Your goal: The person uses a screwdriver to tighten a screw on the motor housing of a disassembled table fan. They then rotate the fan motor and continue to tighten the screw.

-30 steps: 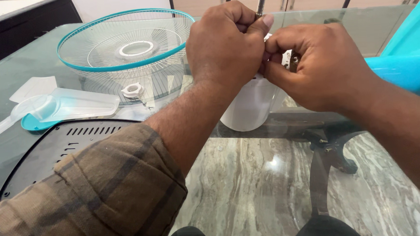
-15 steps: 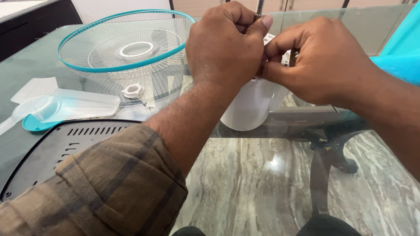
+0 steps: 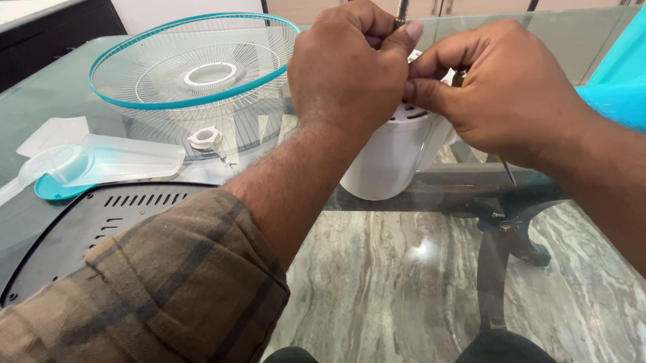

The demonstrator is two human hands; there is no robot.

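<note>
Left hand (image 3: pixel 350 69) is fisted around the threaded metal shaft (image 3: pixel 404 6) of the white motor housing (image 3: pixel 392 156), near the glass table's (image 3: pixel 387 274) far edge. Right hand (image 3: pixel 506 91) pinches a small fitting there, apparently; it is hidden. Fitting step in hand; next calls for steady alignment.

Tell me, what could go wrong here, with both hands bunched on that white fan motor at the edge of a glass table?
The white motor housing sits near the edge of the glass table; a hard tug from the left hand or right hand might tip it off. The metal shaft pokes up beside the left thumb and could jab. The small white nut lies loose and could roll away.
</note>
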